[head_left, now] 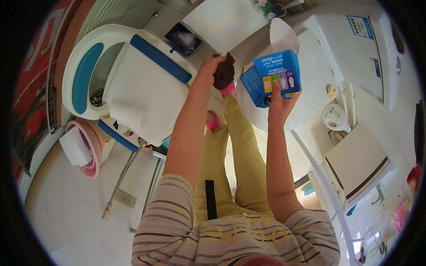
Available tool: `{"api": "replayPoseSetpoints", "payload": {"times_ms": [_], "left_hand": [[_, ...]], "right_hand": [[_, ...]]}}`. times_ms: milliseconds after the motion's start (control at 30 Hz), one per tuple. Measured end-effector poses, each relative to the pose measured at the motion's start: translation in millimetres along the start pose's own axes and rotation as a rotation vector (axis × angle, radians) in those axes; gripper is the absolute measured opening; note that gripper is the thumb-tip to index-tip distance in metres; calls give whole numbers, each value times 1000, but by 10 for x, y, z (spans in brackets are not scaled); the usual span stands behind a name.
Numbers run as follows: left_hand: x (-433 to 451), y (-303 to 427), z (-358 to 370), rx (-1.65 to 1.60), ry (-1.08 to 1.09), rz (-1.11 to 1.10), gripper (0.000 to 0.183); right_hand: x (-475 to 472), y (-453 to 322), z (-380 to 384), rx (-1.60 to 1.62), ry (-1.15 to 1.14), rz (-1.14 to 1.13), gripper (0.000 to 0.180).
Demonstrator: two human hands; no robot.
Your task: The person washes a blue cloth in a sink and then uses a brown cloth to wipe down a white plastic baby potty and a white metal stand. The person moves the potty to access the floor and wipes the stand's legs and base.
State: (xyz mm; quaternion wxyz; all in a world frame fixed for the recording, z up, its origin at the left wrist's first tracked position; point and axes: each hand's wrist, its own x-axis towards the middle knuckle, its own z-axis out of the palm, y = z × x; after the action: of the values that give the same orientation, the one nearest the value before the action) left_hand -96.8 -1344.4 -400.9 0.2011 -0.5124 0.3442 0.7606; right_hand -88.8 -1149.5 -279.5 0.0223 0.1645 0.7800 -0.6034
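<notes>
My left hand (213,66) grips a dark brown, crumpled soft item (224,71) that looks like cloth; what exactly it is, I cannot tell. My right hand (283,103) holds a blue Always sanitary pad package (278,74), thumb on its printed front. The package is bent and seems made of two joined parts. Behind it stands a white rounded tub or basin (256,113), and a pale scalloped piece (284,35) rises just above the package.
On the left is a white commode-like chair (149,96) with blue pads, a paper roll (126,114) on it. Beside it sits a pink basin (96,149). To the right are a white washing machine (352,63), a detergent bottle (334,116) and a white rail (319,169).
</notes>
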Motion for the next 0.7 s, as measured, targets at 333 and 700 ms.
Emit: {"api": "replayPoseSetpoints", "payload": {"times_ms": [333, 700], "left_hand": [[1335, 62, -156, -27, 100, -3, 48], [1416, -29, -301, 78, -35, 84, 60]], "right_hand": [[921, -169, 301, -241, -123, 260, 49], [920, -199, 239, -421, -232, 270, 29]]}}
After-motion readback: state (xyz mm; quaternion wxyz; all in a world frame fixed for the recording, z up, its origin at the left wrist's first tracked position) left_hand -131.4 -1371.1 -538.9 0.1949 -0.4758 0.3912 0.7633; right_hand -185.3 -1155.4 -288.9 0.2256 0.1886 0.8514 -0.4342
